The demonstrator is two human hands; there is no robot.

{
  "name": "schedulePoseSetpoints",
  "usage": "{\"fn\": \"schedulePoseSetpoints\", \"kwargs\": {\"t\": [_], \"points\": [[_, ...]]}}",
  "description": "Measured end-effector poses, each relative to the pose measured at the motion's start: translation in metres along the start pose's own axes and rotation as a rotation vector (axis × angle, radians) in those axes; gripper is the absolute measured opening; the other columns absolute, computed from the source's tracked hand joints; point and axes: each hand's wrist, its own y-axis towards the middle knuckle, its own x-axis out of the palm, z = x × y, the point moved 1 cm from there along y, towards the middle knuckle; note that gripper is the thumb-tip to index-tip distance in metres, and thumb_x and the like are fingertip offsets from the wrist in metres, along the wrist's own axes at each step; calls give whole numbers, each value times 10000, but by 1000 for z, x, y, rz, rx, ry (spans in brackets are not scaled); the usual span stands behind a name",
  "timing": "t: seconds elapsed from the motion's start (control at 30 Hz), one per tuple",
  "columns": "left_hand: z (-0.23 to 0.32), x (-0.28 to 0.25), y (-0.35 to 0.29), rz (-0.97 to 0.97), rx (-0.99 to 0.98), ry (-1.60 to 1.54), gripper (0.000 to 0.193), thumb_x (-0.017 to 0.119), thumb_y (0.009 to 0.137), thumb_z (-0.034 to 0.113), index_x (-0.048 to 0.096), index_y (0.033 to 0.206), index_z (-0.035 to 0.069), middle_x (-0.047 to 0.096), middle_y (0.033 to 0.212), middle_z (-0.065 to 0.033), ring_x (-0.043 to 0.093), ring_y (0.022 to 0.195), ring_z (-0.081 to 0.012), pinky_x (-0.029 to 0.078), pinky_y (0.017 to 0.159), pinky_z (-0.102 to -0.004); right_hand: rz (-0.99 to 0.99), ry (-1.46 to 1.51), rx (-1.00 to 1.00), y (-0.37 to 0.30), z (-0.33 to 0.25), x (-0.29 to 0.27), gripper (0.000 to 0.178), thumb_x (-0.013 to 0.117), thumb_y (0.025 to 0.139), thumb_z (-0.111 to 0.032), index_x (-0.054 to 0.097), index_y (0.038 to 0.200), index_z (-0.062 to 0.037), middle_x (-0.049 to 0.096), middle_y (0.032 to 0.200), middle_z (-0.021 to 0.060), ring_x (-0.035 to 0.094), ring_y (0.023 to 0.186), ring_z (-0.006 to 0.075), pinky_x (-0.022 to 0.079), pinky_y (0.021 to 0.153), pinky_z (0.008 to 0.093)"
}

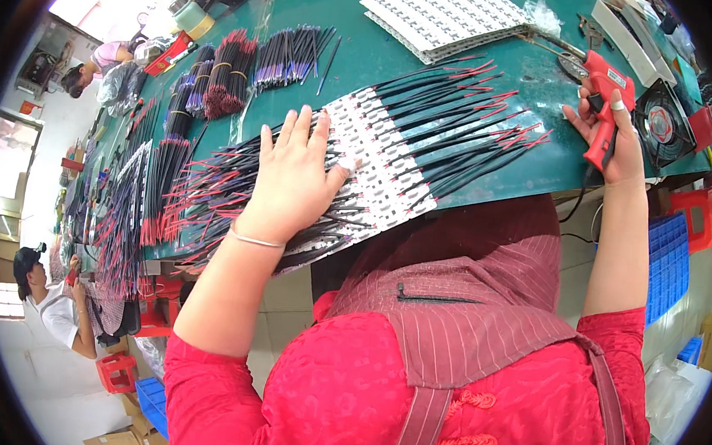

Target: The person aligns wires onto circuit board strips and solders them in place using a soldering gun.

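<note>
My left hand lies with its fingers stretched out over a bundle of black wires with red ends. The wires rest across a white perforated board on the green table, and more of them fan out to the right of it. Part of the board is hidden beneath my hand. In my right hand, at the table's right side, is a red soldering gun. Its metal barrel points up and to the left, and a black cord hangs from its handle.
A stack of white perforated panels lies at the back. Bundled wires sit at the left. Near my right hand stands a black fan, with a red stool and a blue crate below. Two other people are at the far left.
</note>
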Motion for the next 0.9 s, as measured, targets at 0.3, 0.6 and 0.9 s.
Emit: {"fn": "schedulePoseSetpoints", "kwargs": {"t": [0.3, 0.6, 0.9], "points": [[18, 9, 27, 31, -6, -66, 741, 579, 980, 436, 389, 1530, -22, 359, 1585, -298, 313, 1501, -427, 190, 1229, -582, 8, -49, -12, -9, -2, 14, 542, 613, 1043, -357, 530, 1392, 50, 678, 1187, 134, 681, 999, 180, 515, 1072, 506], [11, 7, 27, -5, 39, -169, 733, 615, 968, 408, 390, 1531, -6, 338, 1590, -303, 298, 1493, -462, 187, 1231, -579, 33, -16, -14, -9, 2, 13, 546, 595, 1050, -373, 529, 1391, 48, 673, 1174, 122, 684, 985, 173, 524, 1055, 497], [-1, -55, 128, -257, 6, -22, 582, 718, 901, 318, 558, 1289, -86, 602, 1210, -312, 603, 1174, -417, 483, 1042, -470, 63, 31, 8, -15, -1, 10, 557, 567, 1065, -371, 504, 1416, 57, 659, 1194, 124, 670, 1003, 173, 528, 1047, 498]]}}
